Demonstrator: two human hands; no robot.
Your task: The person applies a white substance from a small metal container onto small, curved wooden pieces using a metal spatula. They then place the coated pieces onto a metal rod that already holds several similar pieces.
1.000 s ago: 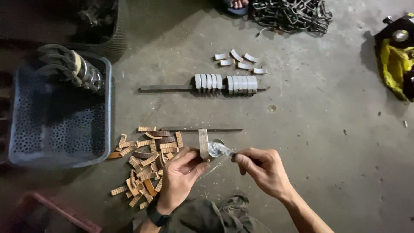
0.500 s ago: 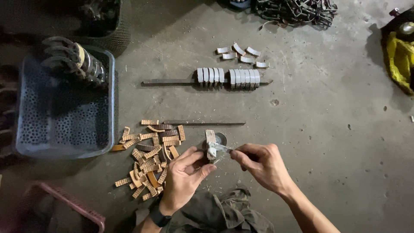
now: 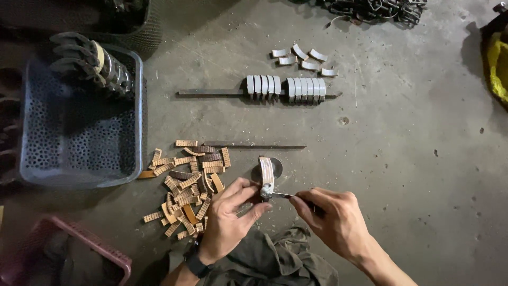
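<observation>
My left hand [image 3: 230, 217] pinches the lower end of a curved grey metal shoe [image 3: 266, 173] that stands on edge on the concrete floor. My right hand [image 3: 332, 220] grips a thin metal tool [image 3: 280, 195] whose tip touches the shoe's lower end. A pile of several brown curved lining strips [image 3: 188, 182] lies just left of my left hand. A thin metal rod [image 3: 254, 146] lies on the floor just beyond the shoe.
Further off, a dark bar [image 3: 211, 94] carries a row of several grey shoes [image 3: 286, 88], with loose ones [image 3: 302, 58] behind it. A grey perforated basket [image 3: 135, 127] holding stacked metal parts [image 3: 90, 58] stands left. A red crate [image 3: 103, 249], chains [image 3: 375, 8] and a yellow object [image 3: 497, 63] sit at the edges.
The view has shifted slightly. Both hands stay on the shoe and tool, with the shoe turned a little more upright.
</observation>
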